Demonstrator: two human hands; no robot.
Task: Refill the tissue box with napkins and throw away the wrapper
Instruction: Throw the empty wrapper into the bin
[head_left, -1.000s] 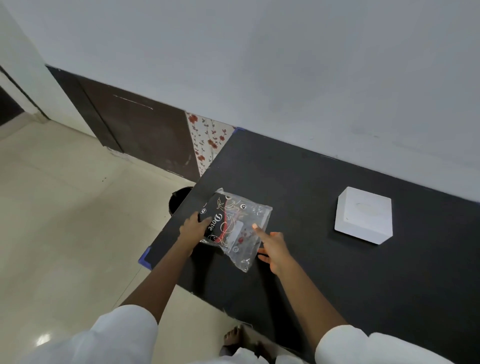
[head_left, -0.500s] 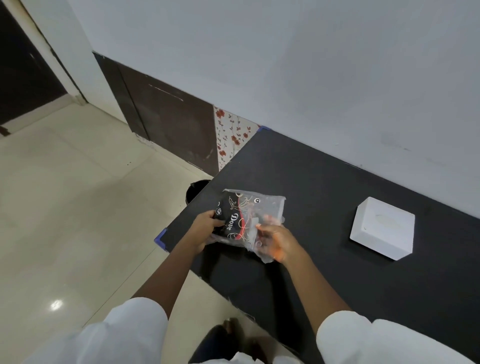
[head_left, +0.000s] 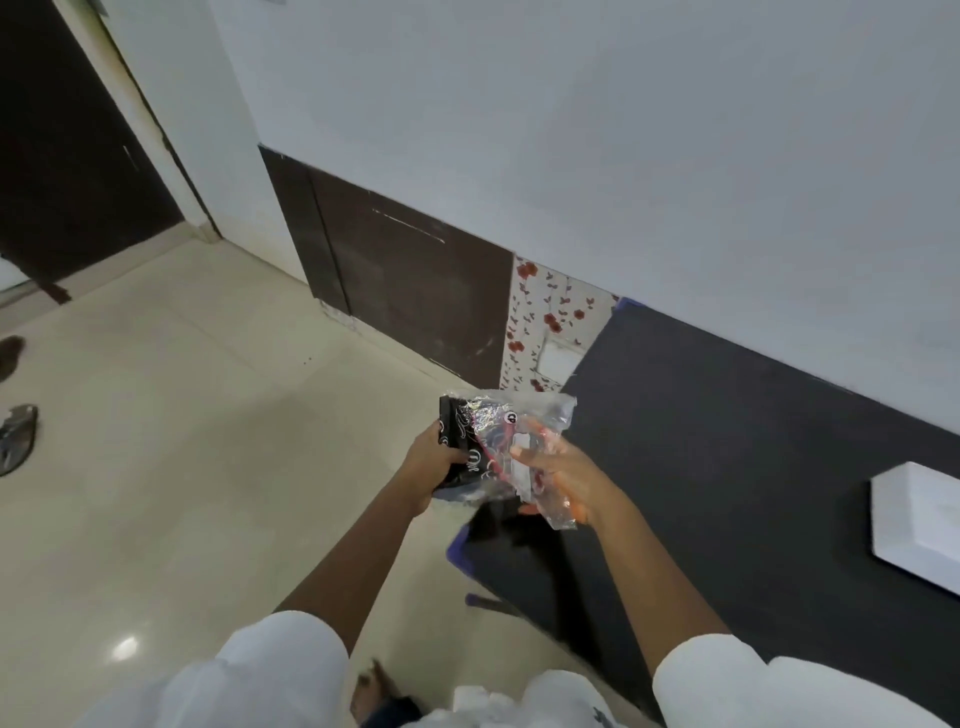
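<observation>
A crumpled plastic wrapper (head_left: 501, 431), part clear and part black with white and red print, is lifted off the black table (head_left: 727, 441) near its left corner. My left hand (head_left: 434, 462) grips its black left side. My right hand (head_left: 563, 473) holds the clear right side, fingers under the film. The white tissue box (head_left: 919, 525) sits on the table at the far right, cut off by the frame edge. The bin is hidden behind my hands and the wrapper.
A grey wall with a dark panel (head_left: 415, 275) and a flowered strip (head_left: 550, 322) runs behind the table. Cream tiled floor (head_left: 182, 467) spreads to the left, with sandals (head_left: 15, 436) near the left edge and a dark doorway (head_left: 62, 156) at upper left.
Both hands have picked the wrapper up off the table and brought it left over the table's corner. The view has swung left, so the tissue box now sits at the right edge.
</observation>
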